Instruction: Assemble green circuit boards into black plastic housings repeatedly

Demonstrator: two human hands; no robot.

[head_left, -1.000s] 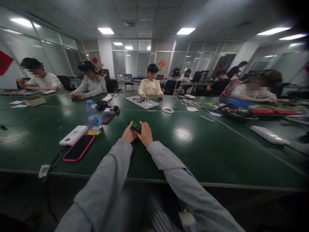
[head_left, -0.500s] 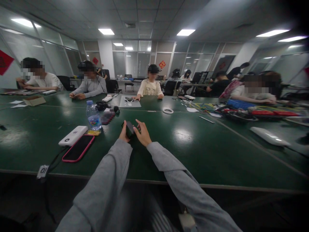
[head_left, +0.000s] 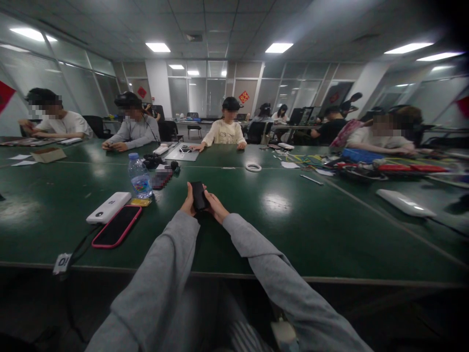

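A small black flat object [head_left: 198,196], its kind unclear, is held upright between my two hands above the green table [head_left: 234,244]. My left hand [head_left: 188,201] grips its left edge, thumb up along the side. On the opposite edge, my right hand [head_left: 216,205] has its fingers closed round it, partly hidden behind it. To the left lie a phone with a pink case [head_left: 116,227], a white power bank [head_left: 109,207] and a small yellow item [head_left: 140,202]. A water bottle [head_left: 139,177] stands just behind them.
Black gear [head_left: 159,161] lies beyond the bottle. A white ring [head_left: 253,167], a thin rod [head_left: 311,180] and a white device [head_left: 406,204] are farther right, near tangled cables [head_left: 311,160]. Across the table sits a person [head_left: 226,131] beside a grey board [head_left: 182,152]; others sit on both sides.
My right hand has come in against the black object and closed on it. The object now faces me more squarely. Across the table, the grey board has shifted left.
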